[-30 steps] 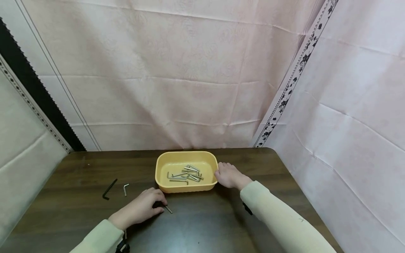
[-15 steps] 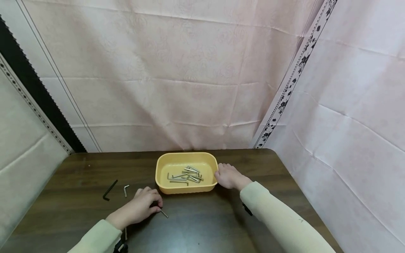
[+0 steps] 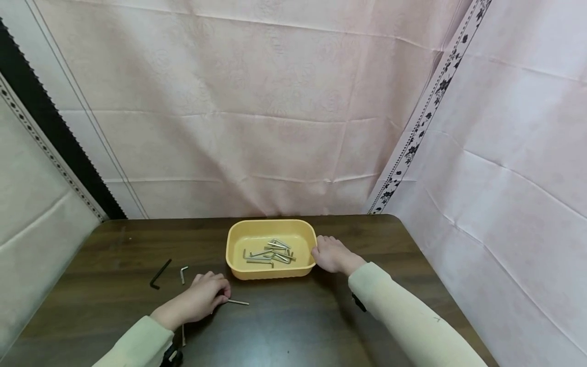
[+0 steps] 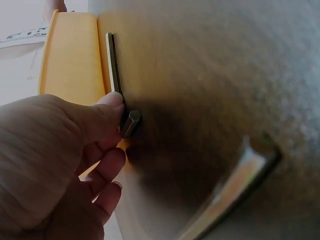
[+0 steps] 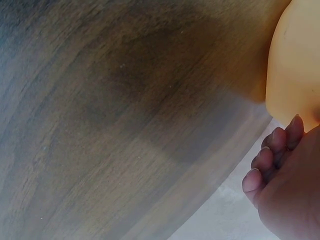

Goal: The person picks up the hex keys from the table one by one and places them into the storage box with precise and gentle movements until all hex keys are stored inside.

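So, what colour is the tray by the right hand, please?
Yellow: the tray shows best in the head view.

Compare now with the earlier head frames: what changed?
The left hand shifted slightly left, and the silver hex key it pinches swung from slanting toward the person to pointing nearly straight right. Nothing visibly gripped anew or released. Unchanged: right hand at the right end of the yellow tray, black hex key on the table.

A dark brown, wood-grained tabletop with rounded far corners (image 3: pixel 362 237) stands before a creased, pale pink cloth backdrop (image 3: pixel 275 102). A black band with a jagged edge (image 3: pixel 40 107) slants down at left, a white strip with black floral print (image 3: pixel 423 120) at right; soft light leaves a dull sheen on the wood.
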{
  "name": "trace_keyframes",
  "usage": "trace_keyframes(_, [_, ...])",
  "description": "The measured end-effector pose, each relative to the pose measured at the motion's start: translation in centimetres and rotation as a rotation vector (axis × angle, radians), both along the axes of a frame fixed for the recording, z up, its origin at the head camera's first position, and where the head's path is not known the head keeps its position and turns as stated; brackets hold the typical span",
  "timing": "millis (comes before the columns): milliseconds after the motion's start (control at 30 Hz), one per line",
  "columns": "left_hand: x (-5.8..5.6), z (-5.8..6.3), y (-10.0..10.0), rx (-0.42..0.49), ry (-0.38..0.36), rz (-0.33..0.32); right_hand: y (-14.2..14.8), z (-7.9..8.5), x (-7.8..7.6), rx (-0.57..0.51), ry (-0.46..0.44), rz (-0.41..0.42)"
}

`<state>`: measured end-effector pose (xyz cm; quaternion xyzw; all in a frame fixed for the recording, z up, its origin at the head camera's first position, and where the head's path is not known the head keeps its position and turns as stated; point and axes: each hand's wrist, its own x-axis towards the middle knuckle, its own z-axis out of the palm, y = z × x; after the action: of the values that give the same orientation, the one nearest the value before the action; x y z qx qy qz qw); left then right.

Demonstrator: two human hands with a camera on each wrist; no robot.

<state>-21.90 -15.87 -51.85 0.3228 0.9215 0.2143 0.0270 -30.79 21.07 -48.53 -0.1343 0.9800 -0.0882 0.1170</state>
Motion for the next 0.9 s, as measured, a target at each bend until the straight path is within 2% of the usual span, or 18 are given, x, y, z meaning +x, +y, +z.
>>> trace_keyframes(233, [0.5, -0.1, -0.1, -0.028, 0.005, 0.005, 0.1, -0.1, 0.0, 0.006, -0.001, -0.013])
trace_keyframes(367, [0.7, 0.2, -0.5, 0.002, 0.004, -0.005, 0.1, -0.1, 0.0, 0.011, -0.002, -0.016])
trace_keyframes(633, [0.9, 1.5, -1.5, 0.115, -0.063, 0.005, 0.0, 0.1, 0.1, 0.016, 0.021, -0.001])
trace_keyframes(733, [1.0, 1.9, -1.8, 0.124, -0.064, 0.014, 0.0, 0.0, 0.1, 0.029, 0.035, 0.007])
trace_keyframes(900, [0.9, 3.0, -2.1, 0.139, -0.020, 0.031, 0.0, -0.1, -0.1, 0.039, 0.056, 0.016])
